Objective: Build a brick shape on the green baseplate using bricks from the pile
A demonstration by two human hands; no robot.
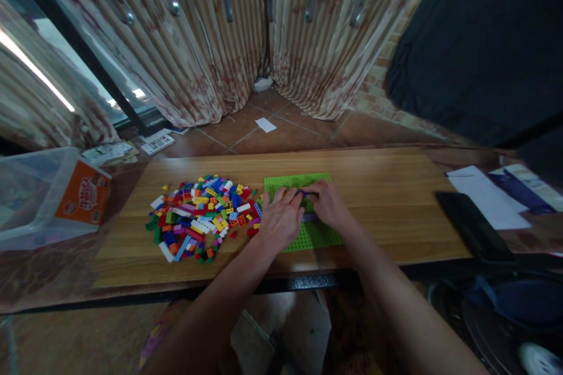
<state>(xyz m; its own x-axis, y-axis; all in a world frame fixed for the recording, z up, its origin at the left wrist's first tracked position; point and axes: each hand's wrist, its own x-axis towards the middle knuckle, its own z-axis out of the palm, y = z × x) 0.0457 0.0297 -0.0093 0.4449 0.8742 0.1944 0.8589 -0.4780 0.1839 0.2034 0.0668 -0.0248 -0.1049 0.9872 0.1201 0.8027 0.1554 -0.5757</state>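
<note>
The green baseplate (323, 237) lies flat on the desk (387, 205), just to the right of the heap of loose bricks (206, 211). The left hand (284, 215) rests over the left part of the plate, with its fingers bent and lying close together. The right hand (326, 202) comes from the other side, and its fingertips gather at a small dark piece (308, 193), near the left fingers. I cannot tell with certainty whether either hand really pinches this piece or only touches it. A purple brick (310, 218) shows on the plate between the hands.

The plate seems to be thin plastic, so I suppose it is light, rather stiff, and may slide on the smooth wood; it is best to hold it by its edge. The bricks look light and hard, not fragile, and one can take them by their opposite sides.

The left fingers and palm cover much of the plate. The dark piece is mostly hidden, its shape is not clear, and the studs are blurred.
</note>
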